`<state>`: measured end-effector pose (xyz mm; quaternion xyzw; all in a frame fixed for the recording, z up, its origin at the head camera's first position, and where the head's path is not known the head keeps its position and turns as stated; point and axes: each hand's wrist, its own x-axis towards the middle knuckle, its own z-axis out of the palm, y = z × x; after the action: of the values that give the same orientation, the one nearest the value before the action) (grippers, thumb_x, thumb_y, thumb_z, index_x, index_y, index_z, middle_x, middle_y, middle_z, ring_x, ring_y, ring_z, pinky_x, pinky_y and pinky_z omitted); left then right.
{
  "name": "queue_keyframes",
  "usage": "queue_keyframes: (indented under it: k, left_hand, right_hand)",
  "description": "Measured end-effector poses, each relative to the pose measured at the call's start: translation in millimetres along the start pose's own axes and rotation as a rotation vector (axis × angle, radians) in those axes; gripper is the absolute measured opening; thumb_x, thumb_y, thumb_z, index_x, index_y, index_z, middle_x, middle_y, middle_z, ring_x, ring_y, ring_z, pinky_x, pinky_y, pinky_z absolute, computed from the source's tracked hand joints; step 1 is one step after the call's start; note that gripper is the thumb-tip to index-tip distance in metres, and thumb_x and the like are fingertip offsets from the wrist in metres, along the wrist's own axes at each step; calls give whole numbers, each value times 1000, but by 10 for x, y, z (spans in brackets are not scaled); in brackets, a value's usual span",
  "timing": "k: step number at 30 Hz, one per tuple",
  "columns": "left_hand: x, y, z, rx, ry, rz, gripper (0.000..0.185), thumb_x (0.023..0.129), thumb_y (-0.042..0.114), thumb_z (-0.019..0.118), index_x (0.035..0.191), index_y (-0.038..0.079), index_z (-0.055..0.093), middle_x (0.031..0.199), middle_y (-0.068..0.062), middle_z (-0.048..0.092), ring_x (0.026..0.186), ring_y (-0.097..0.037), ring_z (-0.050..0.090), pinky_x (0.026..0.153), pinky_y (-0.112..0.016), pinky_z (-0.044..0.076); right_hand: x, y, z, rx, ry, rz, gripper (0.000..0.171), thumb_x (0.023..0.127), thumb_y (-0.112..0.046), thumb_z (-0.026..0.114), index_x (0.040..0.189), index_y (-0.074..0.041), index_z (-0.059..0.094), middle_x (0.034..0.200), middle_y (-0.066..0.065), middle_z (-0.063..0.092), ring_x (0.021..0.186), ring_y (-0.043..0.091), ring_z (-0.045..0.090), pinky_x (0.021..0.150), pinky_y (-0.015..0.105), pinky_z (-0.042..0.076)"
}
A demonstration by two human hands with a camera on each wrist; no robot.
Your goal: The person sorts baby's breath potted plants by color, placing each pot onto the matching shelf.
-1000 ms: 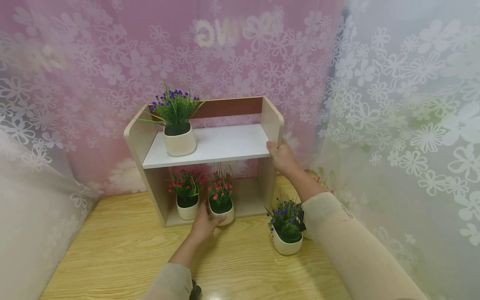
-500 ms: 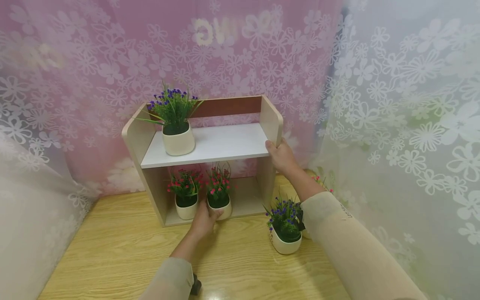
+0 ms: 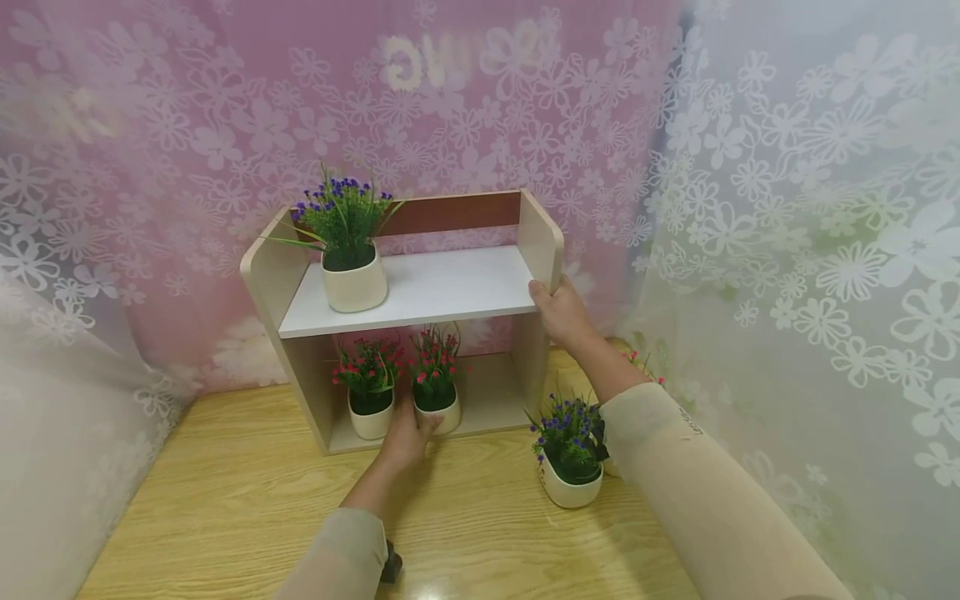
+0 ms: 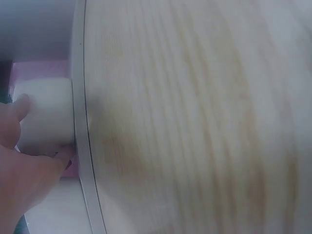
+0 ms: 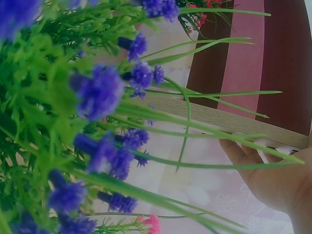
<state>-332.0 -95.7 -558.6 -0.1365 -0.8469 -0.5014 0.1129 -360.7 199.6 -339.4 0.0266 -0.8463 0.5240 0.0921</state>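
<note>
On the lower level of a small two-tier shelf stand two white pots of artificial pink-red flowers. My left hand grips the right-hand flowerpot, its thumb on the pot's front. In the left wrist view the fingers and thumb span that white pot. Close beside the hand is the other pink flowerpot. My right hand holds the shelf's right side panel, thumb at the inner edge and fingers outside. A pot of purple flowers stands on the upper level, at the left.
Right of the shelf on the wooden table, a second purple flowerpot stands under my right forearm. Pink blooms of a further plant show behind the right sleeve. A floral curtain hangs behind, with pale curtains at both sides.
My left hand has pushed the pink flowerpot back and slightly left, further onto the lower level. The right hand keeps its hold on the side panel.
</note>
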Motion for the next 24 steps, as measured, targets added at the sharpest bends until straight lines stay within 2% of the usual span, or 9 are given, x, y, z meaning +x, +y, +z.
queue_keyframes:
  k: [2, 5, 16, 19, 22, 24]
  left_hand:
    - [-13, 152, -35, -4, -15, -44, 104, 102, 18, 76, 175, 8, 2, 182, -25, 5, 166, -52, 16, 134, -66, 19]
    - [-2, 204, -32, 20, -18, -80, 102, 104, 16, 73, 174, 6, 0, 182, -26, 4, 167, -48, 18, 136, -62, 20]
    - [16, 206, -25, 38, -20, -94, 104, 105, 12, 71, 174, 8, -7, 180, -30, 2, 162, -53, 27, 134, -62, 25]
    - [38, 97, 6, 1, 6, -30, 106, 102, 13, 74, 174, 9, -4, 180, -31, 5, 162, -55, 25, 133, -65, 23]
    - [96, -136, 75, -27, 40, 47, 108, 101, 18, 77, 175, 13, -2, 180, -28, 6, 165, -50, 20, 137, -54, 20]
    - [144, -275, 116, -25, 55, 63, 109, 101, 22, 78, 175, 19, -2, 182, -23, 6, 168, -44, 16, 139, -42, 16]
  right_hand:
    - [-3, -2, -2, 5, -2, -4, 68, 115, -40, 46, 165, 4, 29, 161, 32, 48, 149, 48, 50, 129, 64, 36]
    - [-6, -5, -2, 15, -5, -6, 68, 115, -39, 46, 165, 3, 29, 161, 32, 49, 149, 47, 50, 129, 64, 36]
    - [-10, -9, 6, 4, 0, -6, 67, 115, -39, 47, 164, 4, 29, 160, 32, 50, 148, 47, 51, 129, 63, 36]
    - [-7, 0, 6, 2, 1, 1, 68, 115, -40, 46, 164, 4, 30, 160, 32, 50, 148, 48, 51, 129, 63, 36]
    - [-7, 4, 0, 7, 1, 5, 68, 115, -41, 46, 164, 4, 29, 160, 32, 49, 149, 47, 50, 129, 63, 36]
    - [-7, 1, -2, 9, 1, 5, 68, 115, -41, 46, 164, 3, 29, 160, 32, 49, 149, 47, 50, 129, 64, 36]
